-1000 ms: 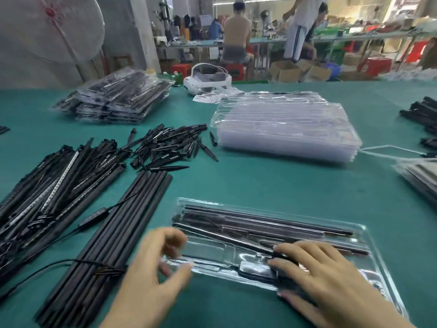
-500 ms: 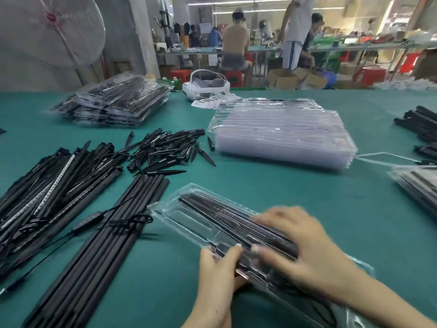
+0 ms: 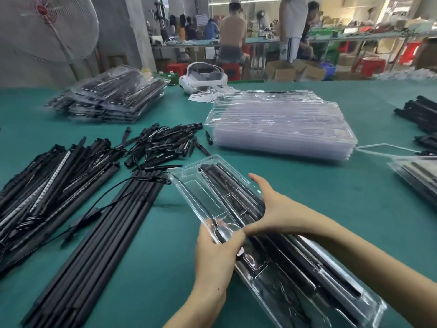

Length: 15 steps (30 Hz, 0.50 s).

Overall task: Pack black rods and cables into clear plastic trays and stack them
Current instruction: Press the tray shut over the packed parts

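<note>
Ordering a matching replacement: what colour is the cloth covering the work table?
Teal green, a plain felt-like table cover, seen in the head view.

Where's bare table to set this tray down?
Bare cloth lies right of the tray, between the empty tray stack and your right hand. A smaller patch sits near your left hand, beside the long rods. Left side is crowded.
</note>
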Tool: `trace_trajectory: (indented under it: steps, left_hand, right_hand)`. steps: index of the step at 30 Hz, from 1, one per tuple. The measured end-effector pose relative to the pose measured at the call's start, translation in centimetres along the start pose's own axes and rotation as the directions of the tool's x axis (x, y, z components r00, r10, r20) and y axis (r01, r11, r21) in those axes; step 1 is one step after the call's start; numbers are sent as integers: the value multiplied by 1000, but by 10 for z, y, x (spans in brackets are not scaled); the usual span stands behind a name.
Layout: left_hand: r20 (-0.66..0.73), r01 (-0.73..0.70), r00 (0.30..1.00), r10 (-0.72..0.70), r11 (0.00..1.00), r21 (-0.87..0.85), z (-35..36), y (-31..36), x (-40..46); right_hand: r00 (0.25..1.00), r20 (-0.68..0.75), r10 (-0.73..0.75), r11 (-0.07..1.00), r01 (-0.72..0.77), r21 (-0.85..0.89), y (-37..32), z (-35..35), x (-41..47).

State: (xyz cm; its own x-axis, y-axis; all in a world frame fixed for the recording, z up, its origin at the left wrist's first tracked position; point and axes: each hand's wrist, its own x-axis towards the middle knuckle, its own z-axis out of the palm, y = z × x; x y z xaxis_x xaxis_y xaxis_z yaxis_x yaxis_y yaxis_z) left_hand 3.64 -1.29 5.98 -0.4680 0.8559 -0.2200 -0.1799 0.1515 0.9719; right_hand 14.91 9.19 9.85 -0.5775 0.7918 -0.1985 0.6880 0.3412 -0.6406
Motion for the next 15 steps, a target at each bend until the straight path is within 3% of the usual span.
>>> trace_trajectory:
  steps: [11, 15]
  left_hand:
    - [-91, -12, 996, 16, 999, 49, 4, -4, 4]
    - [-36, 28, 999, -26, 999, 43, 3, 4, 2]
  right_hand:
    - [992, -118, 51, 985, -69, -157, -17, 13, -6]
    - [991, -123, 55, 988, -71, -135, -13, 11, -9]
